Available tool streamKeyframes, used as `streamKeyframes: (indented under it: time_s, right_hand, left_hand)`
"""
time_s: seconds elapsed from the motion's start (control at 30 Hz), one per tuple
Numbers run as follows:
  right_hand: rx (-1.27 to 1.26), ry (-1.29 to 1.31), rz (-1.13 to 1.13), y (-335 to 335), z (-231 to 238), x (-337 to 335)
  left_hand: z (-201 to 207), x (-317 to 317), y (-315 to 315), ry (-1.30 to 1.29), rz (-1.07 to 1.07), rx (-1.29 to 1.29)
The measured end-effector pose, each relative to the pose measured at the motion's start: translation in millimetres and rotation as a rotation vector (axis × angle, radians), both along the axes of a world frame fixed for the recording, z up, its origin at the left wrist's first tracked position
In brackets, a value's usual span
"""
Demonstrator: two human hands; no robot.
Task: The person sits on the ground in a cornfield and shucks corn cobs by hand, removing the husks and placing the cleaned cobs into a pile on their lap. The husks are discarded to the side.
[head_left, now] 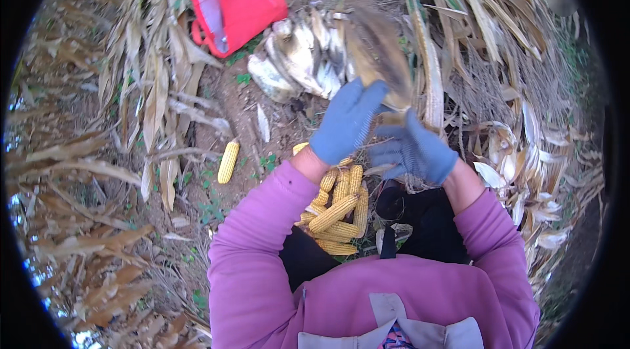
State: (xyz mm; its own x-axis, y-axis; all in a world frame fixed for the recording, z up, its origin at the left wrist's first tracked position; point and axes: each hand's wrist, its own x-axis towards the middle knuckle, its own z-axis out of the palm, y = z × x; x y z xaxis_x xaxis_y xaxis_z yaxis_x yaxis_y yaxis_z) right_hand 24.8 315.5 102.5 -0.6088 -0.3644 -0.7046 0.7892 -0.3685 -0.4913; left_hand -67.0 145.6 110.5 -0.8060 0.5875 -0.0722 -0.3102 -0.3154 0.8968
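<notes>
Left hand (350,119) grips a brown husk (377,50) stretching beyond it; right hand (420,152), grip unclear, sits at its base.

- Upper centre: brown-tan husk (377,54) with a dark grey-brown patch, blurred
- Centre: blue-grey left glove (348,123) and right glove (420,155), both alike
- Lower centre: heaped bare corn cobs (333,214), golden yellow, patterned in close rows of kernels
- Left of centre: single cob (228,162), brighter yellow, same rowed pattern
- Above centre: pile of husked ears (298,54), creamy white streaked grey and blackish
- Upper left: bright red bag (252,8), pale greyish lilac inside
- Left and upper right: straw-tan dry leaves (157,80), some green-streaked at upper right
- Bottom: mauve-purple top (407,283), light grey collar (344,340), multicoloured patterned cloth (397,338)
- Left of centre: reddish-brown soil (223,103)
</notes>
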Motion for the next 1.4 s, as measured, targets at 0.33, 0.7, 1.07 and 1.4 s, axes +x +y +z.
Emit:
streamKeyframes:
  time_s: [0.33,0.7,1.07,1.4]
  right_hand:
    - [-0.029,0.065,-0.450,-72.1,19.4,-2.2]
    - [0.152,0.170,-0.121,-46.2,-12.1,20.5]
    - [0.283,0.249,-0.225,-61.6,23.4,-19.7]
    - [0.373,0.441,0.037,-49.9,46.3,8.8]
  left_hand:
    - [10.4,41.2,-162.3,0.279,-0.718,-0.145]
    - [-302.3,47.9,-373.0,-0.074,0.216,-2.050]
    - [-158.2,42.0,-302.9,0.289,-0.214,-1.203]
    - [-165.6,41.2,-211.2,0.388,-0.481,-1.138]
